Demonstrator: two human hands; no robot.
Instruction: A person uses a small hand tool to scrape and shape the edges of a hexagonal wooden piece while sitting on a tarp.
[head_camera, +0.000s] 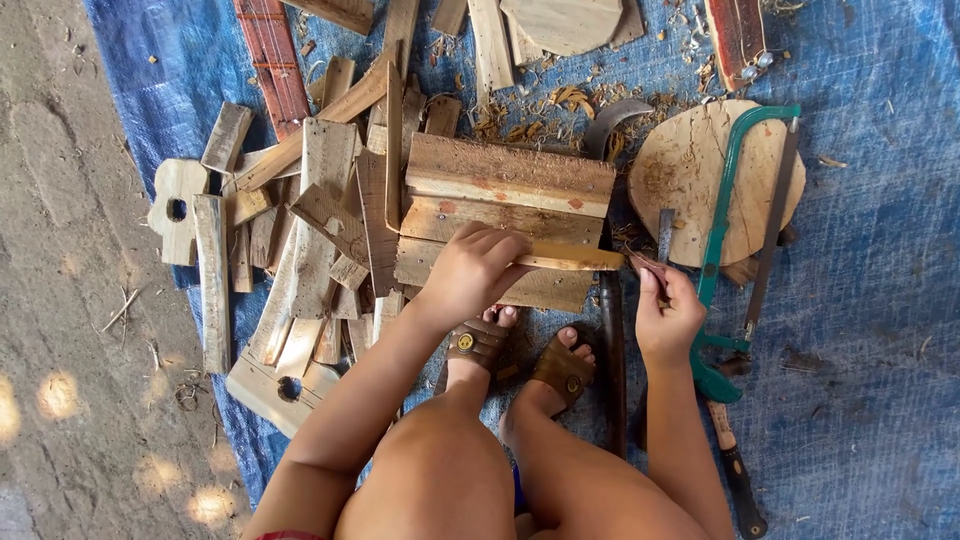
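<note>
- you have two hands in view: your left hand (470, 272) over the planks, your right hand (665, 315) further right, just beside the saw.
- one thin wood strip (572, 260) lies crosswise between them, its left end under your left hand, its right end reaching toward your right hand.
- one green-framed hacksaw (722, 230) lies across one round wood disc (688, 170) at the right; a second, paler disc (565, 22) sits at the far edge.
- three stacked planks (505, 180) lie under the strip; the offcut pile (300, 220) on the left is too jumbled to count.
- one dark bar (612, 350) runs near-to-far beside your right foot; one brown-handled tool (735, 470) lies near, below the saw.
- two sandalled feet (520, 355) rest on the blue tarp (870, 300), just near of the planks.
- the tarp's left edge meets bare ground (70, 300); open tarp lies right of the saw, while the left is crowded with offcuts.
- your left fingers are curled down tight, gripping the strip's left end against the planks.
- your right fingers are pinched together on a small dark piece (650, 268) at the strip's right end; what that piece is cannot be told.
</note>
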